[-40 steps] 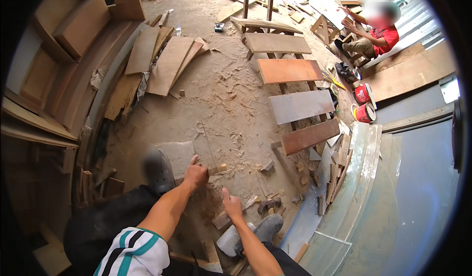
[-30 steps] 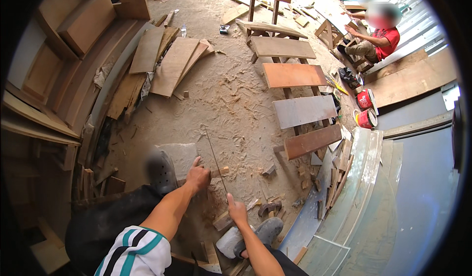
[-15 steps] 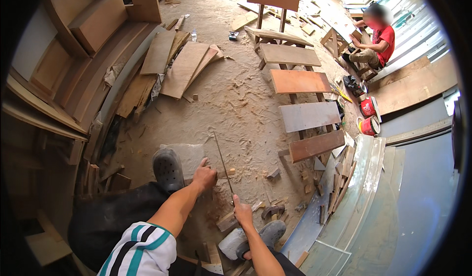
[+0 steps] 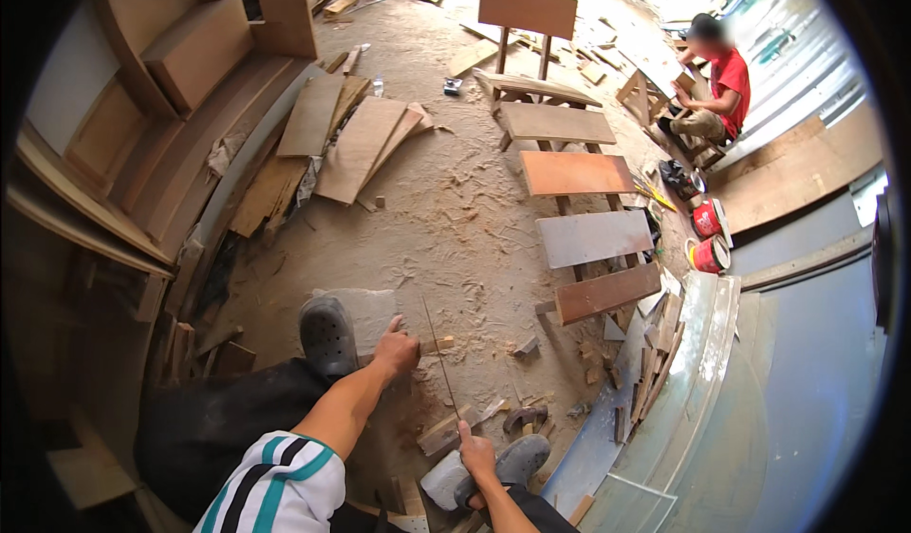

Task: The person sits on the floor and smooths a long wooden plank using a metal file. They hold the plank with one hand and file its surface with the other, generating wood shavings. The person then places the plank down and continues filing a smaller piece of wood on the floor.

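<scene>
Blade (image 4: 441, 362), thin and long. Where have you got it?

In my right hand (image 4: 477, 455). My fingers are curled tight round its near end, low down by my right shoe (image 4: 520, 459). From there it runs away from me over the floor, its far end reaching past the small wood block (image 4: 438, 345).

And the other hand?

My left hand (image 4: 396, 351) is pressed down at the edge of the grey slab (image 4: 365, 307), fingers closed. The block is just beside it. Whether I'm gripping the block or only steadying it, I cannot tell.

Is the cut started?

I can't make out a kerf; it's too small to see. I'd judge the piece is set and the blade lined up, with the sawing itself mostly left to do.

Anything finished around you?

Offcuts (image 4: 446, 430) lie near my right hand, and shavings (image 4: 455, 239) cover the ground beyond. Further off there's a row of boards (image 4: 579, 172), and a person in red (image 4: 726, 77) sits well apart.
</scene>
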`<state>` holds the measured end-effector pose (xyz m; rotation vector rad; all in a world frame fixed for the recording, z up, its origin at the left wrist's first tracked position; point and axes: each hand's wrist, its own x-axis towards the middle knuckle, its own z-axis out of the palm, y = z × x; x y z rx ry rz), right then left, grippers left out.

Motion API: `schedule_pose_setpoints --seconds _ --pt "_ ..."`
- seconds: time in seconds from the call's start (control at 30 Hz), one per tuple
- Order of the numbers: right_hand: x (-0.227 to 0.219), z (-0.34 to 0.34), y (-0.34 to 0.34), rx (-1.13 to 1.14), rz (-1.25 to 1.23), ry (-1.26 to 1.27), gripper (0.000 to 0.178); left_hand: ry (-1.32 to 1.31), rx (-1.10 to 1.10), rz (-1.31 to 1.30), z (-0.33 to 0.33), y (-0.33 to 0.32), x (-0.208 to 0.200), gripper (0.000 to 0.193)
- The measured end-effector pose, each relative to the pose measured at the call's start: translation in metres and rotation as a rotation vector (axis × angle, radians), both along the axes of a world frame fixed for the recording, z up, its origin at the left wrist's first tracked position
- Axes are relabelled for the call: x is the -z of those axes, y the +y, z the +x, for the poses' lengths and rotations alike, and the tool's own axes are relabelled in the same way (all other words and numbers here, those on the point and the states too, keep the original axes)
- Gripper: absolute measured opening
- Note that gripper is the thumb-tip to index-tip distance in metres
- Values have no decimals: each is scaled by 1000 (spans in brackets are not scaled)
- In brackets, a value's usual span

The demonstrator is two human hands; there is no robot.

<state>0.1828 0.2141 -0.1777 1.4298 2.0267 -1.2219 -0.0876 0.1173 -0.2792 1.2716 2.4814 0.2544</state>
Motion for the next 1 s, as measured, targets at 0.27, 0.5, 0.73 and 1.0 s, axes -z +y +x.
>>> schedule_pose_setpoints --seconds 0.27,0.5,0.73,1.0 --pt "18 6 5 -33 32 9 82 -25 -2 8 0 1 -6 20" --pt "2 8 1 -82 36 48 83 6 -5 31 1 -2 -3 20" --pt "30 -36 2 -47 142 144 83 2 14 19 0 1 0 19" --pt "24 -41 2 -81 98 101 82 11 6 20 3 0 3 19"
